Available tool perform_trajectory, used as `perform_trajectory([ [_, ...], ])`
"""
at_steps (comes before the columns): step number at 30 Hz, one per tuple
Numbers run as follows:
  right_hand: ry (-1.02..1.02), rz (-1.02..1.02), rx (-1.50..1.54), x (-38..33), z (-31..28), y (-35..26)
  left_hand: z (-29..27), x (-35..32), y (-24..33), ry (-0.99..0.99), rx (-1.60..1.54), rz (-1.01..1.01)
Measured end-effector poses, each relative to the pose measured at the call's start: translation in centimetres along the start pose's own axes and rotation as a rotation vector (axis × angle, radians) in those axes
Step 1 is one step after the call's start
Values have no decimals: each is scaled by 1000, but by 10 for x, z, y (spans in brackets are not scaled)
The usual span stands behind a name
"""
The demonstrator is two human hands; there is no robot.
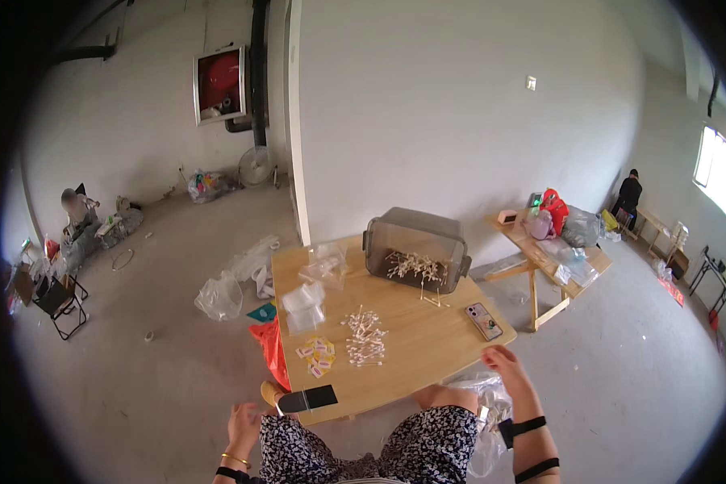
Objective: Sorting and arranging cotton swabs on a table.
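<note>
Our swabs [366, 339] lay unbagged, right of the clear bags [303, 310]; whether our left hand's [243, 428] or right hand's [506, 369] fingers parted, we couldn't tell.

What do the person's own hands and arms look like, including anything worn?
The left hand is ungloved, with a gold-coloured bangle at the wrist and a black band behind it. The right hand is ungloved too; two black straps cross that forearm, with a dark block by one.
</note>
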State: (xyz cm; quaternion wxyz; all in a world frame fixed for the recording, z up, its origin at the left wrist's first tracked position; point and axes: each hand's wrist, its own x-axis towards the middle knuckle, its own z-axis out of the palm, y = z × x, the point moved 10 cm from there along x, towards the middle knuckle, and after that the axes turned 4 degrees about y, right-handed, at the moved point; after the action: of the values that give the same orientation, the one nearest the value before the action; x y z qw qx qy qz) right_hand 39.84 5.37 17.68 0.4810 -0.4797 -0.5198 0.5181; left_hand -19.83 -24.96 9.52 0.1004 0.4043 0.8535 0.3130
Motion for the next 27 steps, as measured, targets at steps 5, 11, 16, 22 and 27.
perform_trajectory([
  [5,-274,44,-157,17,124,69,22,-9,141,-87,-166,423],
  [11,-424,27,-339,45,216,153,116,-3,205,-314,-189,558],
  [16,-352,-284,-678,55,268,130,165,8,218,-340,-60,635],
  [22,-318,-489,-995,77,303,122,218,48,231,-235,27,601],
  [27,-263,-466,-1041,101,310,128,248,72,233,-142,136,632],
])
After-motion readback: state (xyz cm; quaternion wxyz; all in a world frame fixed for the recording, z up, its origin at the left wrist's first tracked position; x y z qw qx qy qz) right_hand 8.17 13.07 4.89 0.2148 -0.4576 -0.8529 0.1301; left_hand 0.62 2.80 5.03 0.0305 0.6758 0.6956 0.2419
